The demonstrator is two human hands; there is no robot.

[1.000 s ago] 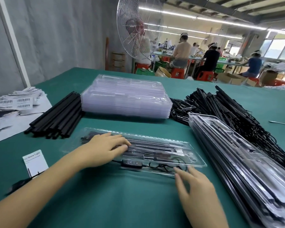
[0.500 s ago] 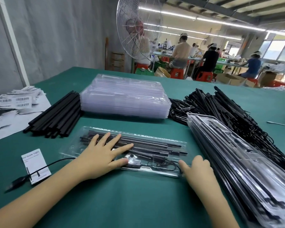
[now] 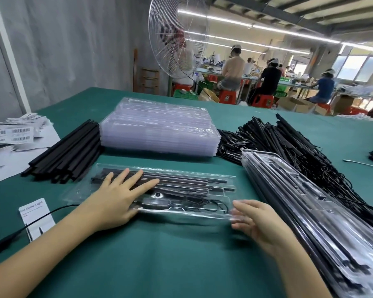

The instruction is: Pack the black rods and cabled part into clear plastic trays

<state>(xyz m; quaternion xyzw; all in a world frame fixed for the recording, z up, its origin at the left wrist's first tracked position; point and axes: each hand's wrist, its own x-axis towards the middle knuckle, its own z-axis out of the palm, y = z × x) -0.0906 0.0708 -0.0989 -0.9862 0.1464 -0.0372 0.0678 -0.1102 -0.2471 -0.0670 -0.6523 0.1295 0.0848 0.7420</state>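
A clear plastic tray (image 3: 220, 177) lies flat on the green table in front of me. Inside it lie black rods (image 3: 185, 180) along the far side and a cabled part (image 3: 194, 204) along the near side. My left hand (image 3: 119, 196) presses flat on the tray's left half, fingers spread and straight. My right hand (image 3: 256, 222) is at the tray's near right corner, fingers loosely extended and blurred, touching the tray edge. A black cable (image 3: 41, 218) trails from the tray's left end across the table.
Behind the tray stands a stack of empty clear trays (image 3: 159, 130). Loose black rods (image 3: 67, 153) lie to its left, cabled rods (image 3: 289, 147) in a pile to the right. Packed trays (image 3: 310, 211) are stacked at right. A white card (image 3: 36, 218) and barcode labels (image 3: 13, 134) lie left.
My left hand has slid further onto the tray with fingers spread flat. My right hand has opened from a curled press and lifted slightly at the tray's right corner.
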